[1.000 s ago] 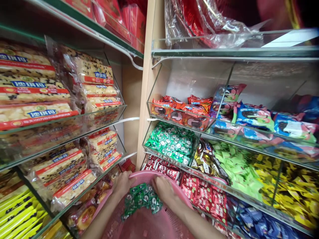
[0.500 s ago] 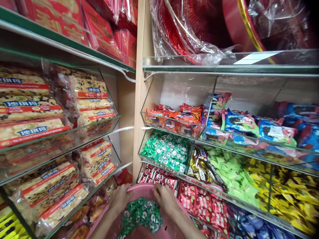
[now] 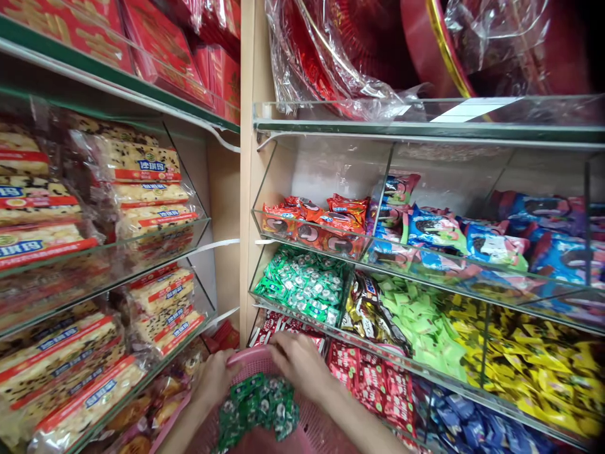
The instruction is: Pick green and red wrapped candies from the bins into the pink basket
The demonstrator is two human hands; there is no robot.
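Observation:
A pink plastic basket sits at the bottom centre with a heap of small green-wrapped candies in it. My left hand grips the basket's far rim on the left, fingers curled over it. My right hand rests curled on the rim beside it, close to the candies; whether it holds a candy I cannot tell. Straight above, a clear shelf bin holds the same green candies.
Clear bins to the right hold red packets, light green sweets, yellow sweets and blue cookie packs. Left shelves carry stacked puffed-rice bars. Red gift boxes fill the top shelves. A wooden post divides the shelves.
My view has tilted up and swung right, so the shelves slid left and down. The basket and both hands sit lower in view; my right hand has shifted left along the rim.

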